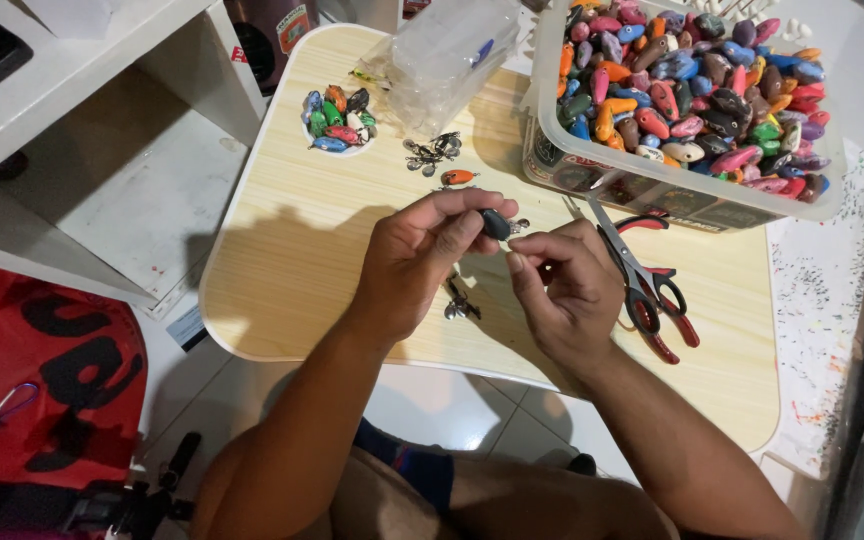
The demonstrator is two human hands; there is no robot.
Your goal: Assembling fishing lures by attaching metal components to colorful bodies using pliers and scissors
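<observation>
- Left hand (414,262): fingers pinched shut on a small dark lure body (496,224), held just above the tabletop (292,250), near its middle.
- Right hand (570,290): fingers closed narrowly at the right end of the dark lure body, where a small metal fitting shows. What exactly the fingertips grip is too small to tell.
- Pliers (652,290) with red and black handles: lying on the tabletop just beside the right hand, touched by neither hand.
- Unfinished stock: a large clear bin (552,150) at the far right is heaped with many coloured lure bodies (692,90). Judged from this heap, most of the work remains.
- Small white dish (340,120): holds a handful of coloured lure bodies, far left of the bin. Whether these are fitted cannot be told.
- Orange lure body (459,177): lies alone on the tabletop, just beyond the hands.
- Loose metal hardware (432,152): a small pile near the dish; a second cluster (459,305) lies under the hands.
- Clear plastic box (447,55): stands at the far edge, between dish and bin.
</observation>
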